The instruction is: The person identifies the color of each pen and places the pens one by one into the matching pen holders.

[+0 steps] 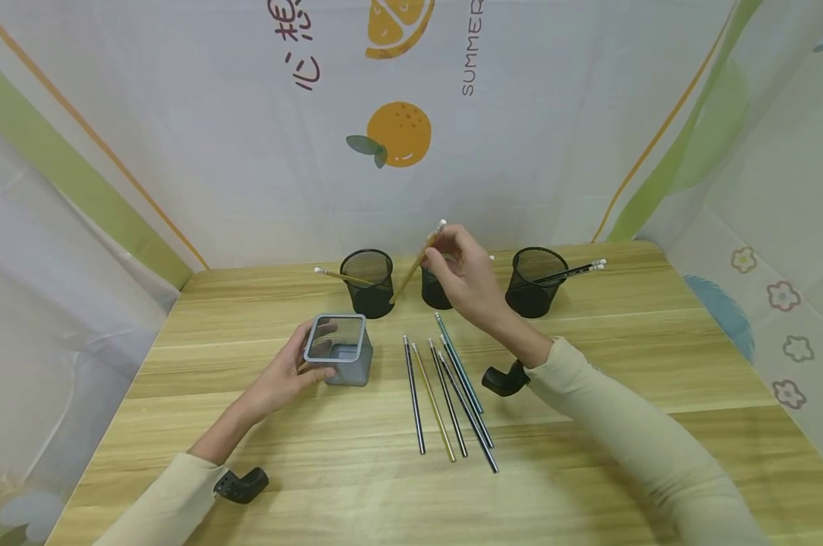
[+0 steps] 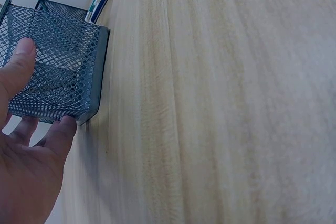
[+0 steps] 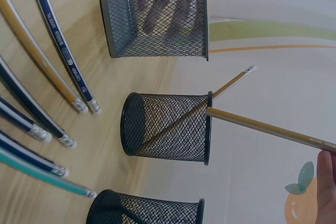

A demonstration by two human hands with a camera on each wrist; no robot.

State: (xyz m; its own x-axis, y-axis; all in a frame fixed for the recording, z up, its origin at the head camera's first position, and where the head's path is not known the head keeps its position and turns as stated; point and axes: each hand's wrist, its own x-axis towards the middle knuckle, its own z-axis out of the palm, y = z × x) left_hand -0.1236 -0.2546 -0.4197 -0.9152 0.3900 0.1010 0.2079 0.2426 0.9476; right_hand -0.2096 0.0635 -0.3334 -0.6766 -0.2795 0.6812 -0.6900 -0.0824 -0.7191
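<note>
In the head view, pinching the gold pencil (image 1: pixel 409 275) near its eraser (image 1: pixel 442 223) in the right hand (image 1: pixel 464 277), slanting it just beside the left black cup (image 1: pixel 373 302) on the bench (image 1: pixel 343 470), gripping the square holder (image 1: pixel 353 371) in the part-curled left hand (image 1: pixel 292 377), and masking some of the middle cup (image 1: pixel 435 296). In the left wrist view, cutting off part of the hand. In the right wrist view, probably calling for tilting the pencil more upright and clearing the rim (image 3: pixel 208 140) before releasing, showing little of the pinch and not telling inside from outside at its lower end

Pencils (image 1: pixel 434 402) right of basket (image 1: pixel 351 371), before three cups (image 1: pixel 370 297); pencil (image 1: pixel 491 258) apparently in middle cup (image 1: pixel 435 292).
</note>
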